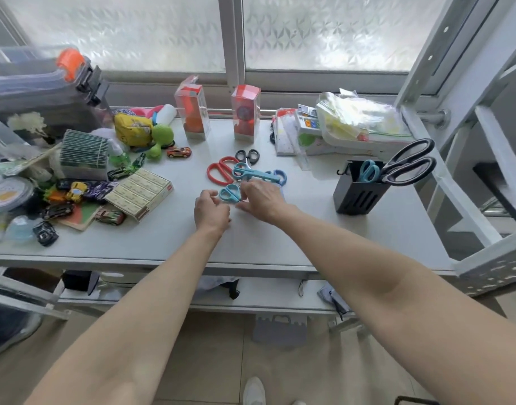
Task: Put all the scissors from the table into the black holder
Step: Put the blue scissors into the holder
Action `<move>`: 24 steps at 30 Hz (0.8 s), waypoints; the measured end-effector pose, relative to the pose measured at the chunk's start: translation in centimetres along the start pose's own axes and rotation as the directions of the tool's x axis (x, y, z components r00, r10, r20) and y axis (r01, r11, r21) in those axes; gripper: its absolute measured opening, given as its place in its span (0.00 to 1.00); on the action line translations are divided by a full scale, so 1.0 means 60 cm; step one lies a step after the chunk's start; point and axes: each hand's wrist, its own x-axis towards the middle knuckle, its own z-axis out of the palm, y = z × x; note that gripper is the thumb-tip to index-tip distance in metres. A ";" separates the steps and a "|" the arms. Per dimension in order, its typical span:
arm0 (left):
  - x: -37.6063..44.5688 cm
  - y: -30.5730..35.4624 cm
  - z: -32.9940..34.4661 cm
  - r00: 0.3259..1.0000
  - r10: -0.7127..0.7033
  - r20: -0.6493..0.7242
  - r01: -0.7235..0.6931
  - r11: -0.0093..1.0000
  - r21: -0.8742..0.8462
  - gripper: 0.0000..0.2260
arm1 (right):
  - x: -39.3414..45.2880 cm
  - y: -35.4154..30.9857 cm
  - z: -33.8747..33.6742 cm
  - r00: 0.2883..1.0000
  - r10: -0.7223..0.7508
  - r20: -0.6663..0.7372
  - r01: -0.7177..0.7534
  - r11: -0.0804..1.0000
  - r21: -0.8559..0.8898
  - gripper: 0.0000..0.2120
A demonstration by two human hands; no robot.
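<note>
my two hands meet over a loose pile of scissors at the middle of the table, the black holder standing well off to my right with two pairs already in it: small blue scissors and large black-handled shears, handles up. my left hand is curled, fingers drawn close and touching the loops of the small blue pair; whether it grips them i cannot tell. my right hand lies spread and low over the same pair and the long light-blue scissors, fingers loosely bent, holding nothing i can see for sure. the risk, as i judge it, is the tangle: the red-handled scissors, the small black-handled pair and a darker blue pair overlap the light-blue one, so lifting one could drag or flip its neighbours, or a blade could catch a finger. the pairs are plastic-handled, mostly small, blades largely hidden under handles and my hand. the holder's slots look narrow beside the big shears, so a careless drop could jam.
</note>
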 end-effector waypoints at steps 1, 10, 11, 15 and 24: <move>0.001 -0.002 -0.002 1.000 0.000 0.003 0.000 1.000 0.001 0.20 | 0.000 -0.004 0.002 1.000 -0.008 0.008 0.008 1.000 -0.021 0.14; 0.002 0.002 -0.013 0.999 -0.008 0.040 0.009 1.000 -0.011 0.20 | 0.002 -0.001 -0.016 0.993 0.032 0.113 -0.024 0.997 -0.068 0.10; 0.001 0.004 -0.013 0.999 -0.007 0.043 0.007 1.000 -0.007 0.19 | -0.003 0.005 -0.019 0.992 0.033 0.125 -0.025 0.998 -0.065 0.09; -0.014 0.016 -0.007 0.996 0.024 0.083 -0.024 1.000 0.003 0.19 | -0.025 0.038 -0.026 0.992 0.077 0.102 -0.086 0.992 0.088 0.16; -0.071 0.096 0.072 0.895 0.275 0.352 -0.264 0.961 -0.081 0.21 | -0.085 0.104 -0.150 0.919 0.117 -0.376 0.058 0.904 0.423 0.40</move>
